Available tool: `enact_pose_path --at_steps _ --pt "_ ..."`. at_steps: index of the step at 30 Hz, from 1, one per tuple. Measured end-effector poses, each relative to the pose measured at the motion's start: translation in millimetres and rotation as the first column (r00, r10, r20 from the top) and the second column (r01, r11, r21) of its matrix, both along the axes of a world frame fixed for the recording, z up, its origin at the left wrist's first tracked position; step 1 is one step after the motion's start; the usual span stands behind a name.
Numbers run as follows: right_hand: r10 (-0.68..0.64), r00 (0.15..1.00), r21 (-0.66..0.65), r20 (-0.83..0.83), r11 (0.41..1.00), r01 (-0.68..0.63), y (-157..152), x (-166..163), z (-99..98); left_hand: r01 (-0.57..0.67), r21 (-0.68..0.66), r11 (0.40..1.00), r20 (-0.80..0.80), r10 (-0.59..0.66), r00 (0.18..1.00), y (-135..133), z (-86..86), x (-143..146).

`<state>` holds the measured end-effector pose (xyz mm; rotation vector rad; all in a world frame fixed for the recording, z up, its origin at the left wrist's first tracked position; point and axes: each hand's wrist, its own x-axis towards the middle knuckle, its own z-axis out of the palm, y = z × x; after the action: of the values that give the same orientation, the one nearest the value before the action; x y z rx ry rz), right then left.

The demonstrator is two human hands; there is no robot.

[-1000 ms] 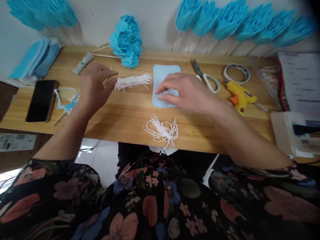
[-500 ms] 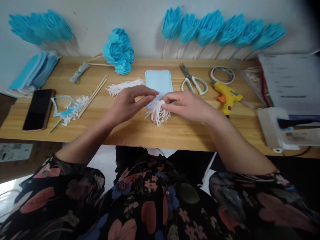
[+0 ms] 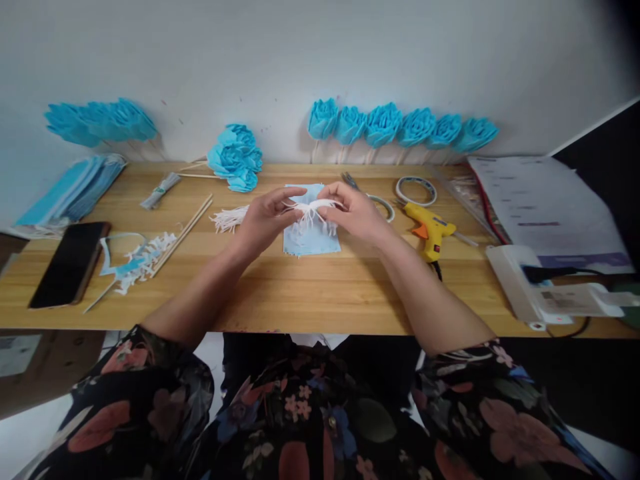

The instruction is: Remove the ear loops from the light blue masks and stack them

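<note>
My left hand point(image 3: 265, 217) and my right hand point(image 3: 350, 212) are raised over the wooden table point(image 3: 300, 293), both pinching a bundle of white elastic strings point(image 3: 311, 212) stretched between them. The loose ends of the strings dangle over a stack of light blue sheets point(image 3: 311, 240) lying flat just below. Another bunch of white strings point(image 3: 227, 219) lies on the table left of my left hand.
Scissors point(image 3: 377, 203), a tape roll point(image 3: 416, 191) and a yellow glue gun point(image 3: 430, 230) lie to the right. Wooden sticks point(image 3: 187, 223), blue-white scraps point(image 3: 133, 257), a black phone point(image 3: 70, 263) and stacked masks point(image 3: 73, 190) sit left. Blue paper flowers point(image 3: 400, 125) line the wall.
My hands picked the white strings up from the table's front and lifted them over the blue sheets, pulling the bundle apart. The view tilted up.
</note>
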<state>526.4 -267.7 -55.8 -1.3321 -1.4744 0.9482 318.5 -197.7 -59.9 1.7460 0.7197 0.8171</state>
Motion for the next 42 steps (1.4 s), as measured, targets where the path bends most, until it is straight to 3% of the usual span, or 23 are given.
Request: enact_pose_path --at_steps 6,12,16,20,23,26,29,31,33,38,42 --pt "-0.041 0.999 0.025 -0.027 0.999 0.042 -6.4 1.2 -1.6 -0.003 -0.146 0.989 0.075 0.014 0.997 -10.9 0.6 -3.8" --pt "-0.068 0.997 0.083 0.027 0.994 0.066 -8.7 -4.7 3.3 0.037 -0.091 0.995 -0.041 -0.04 0.998 -15.8 7.6 -3.2" --pt "-0.104 0.992 0.157 0.067 0.983 0.092 -7.8 -7.2 3.1 0.0 -0.048 0.999 -0.061 -0.003 0.998 -17.5 8.7 -1.9" --pt "-0.279 0.943 0.364 0.179 0.91 0.2 -9.8 -10.7 2.2 -0.096 0.127 0.987 -0.069 0.106 0.992 -17.0 5.0 0.7" --pt "-0.419 0.884 0.493 0.207 0.825 0.276 -13.2 -14.7 2.3 -0.167 0.306 0.937 -0.046 0.19 0.981 -15.2 -0.5 1.9" --pt "-0.477 0.863 0.519 0.166 0.786 0.335 -15.9 -18.4 3.6 -0.193 0.453 0.87 -0.02 0.227 0.974 -12.3 -6.5 1.7" --pt "-0.435 0.879 0.399 0.193 0.853 0.335 -16.4 -19.9 4.2 -0.195 0.583 0.789 -0.014 0.249 0.968 -9.8 -10.1 0.7" --pt "-0.354 0.911 0.218 0.213 0.926 0.309 -15.0 -19.5 2.7 -0.196 0.643 0.74 -0.016 0.269 0.963 -9.3 -10.4 0.0" --pt "-0.278 0.943 0.05 0.184 0.96 0.274 -12.9 -18.5 -0.2 -0.198 0.679 0.707 -0.01 0.279 0.96 -9.9 -9.7 -0.5" --pt "-0.221 0.971 -0.118 -0.093 0.971 0.209 -9.8 -17.7 -3.1 -0.178 0.73 0.66 -0.021 0.281 0.959 -12.4 -9.5 -0.5" --pt "-0.131 0.916 -0.184 -0.38 0.981 0.064 -10.7 -21.0 0.4 -0.157 0.77 0.618 -0.015 0.263 0.965 -13.1 -12.0 0.8"
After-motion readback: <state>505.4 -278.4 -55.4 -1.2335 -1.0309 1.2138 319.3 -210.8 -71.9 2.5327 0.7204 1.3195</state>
